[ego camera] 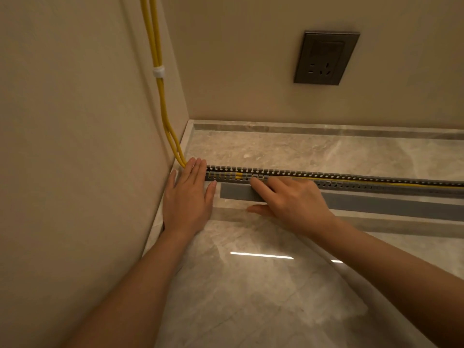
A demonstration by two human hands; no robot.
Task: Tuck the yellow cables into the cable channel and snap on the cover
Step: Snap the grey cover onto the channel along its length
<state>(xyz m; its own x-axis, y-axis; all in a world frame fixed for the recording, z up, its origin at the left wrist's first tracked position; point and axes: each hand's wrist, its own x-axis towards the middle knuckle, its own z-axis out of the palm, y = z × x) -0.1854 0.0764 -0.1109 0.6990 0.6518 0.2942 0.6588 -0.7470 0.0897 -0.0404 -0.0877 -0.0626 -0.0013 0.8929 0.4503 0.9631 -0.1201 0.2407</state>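
Observation:
Two yellow cables (160,96) run down the left wall, bound by a white tie (158,71), and enter a grey slotted cable channel (351,180) lying on the marble floor. Yellow shows through the channel's slots and along its inside to the right. The flat grey cover (376,204) lies on the floor just in front of the channel. My left hand (188,197) rests flat, fingers together, over the channel's left end where the cables enter. My right hand (288,199) lies across the cover, fingertips touching the channel's near wall, thumb on the floor.
A beige wall (75,146) stands close on the left and meets the back wall at a corner. A dark wall socket (326,57) sits on the back wall. A raised marble skirting (326,128) runs along the far floor edge.

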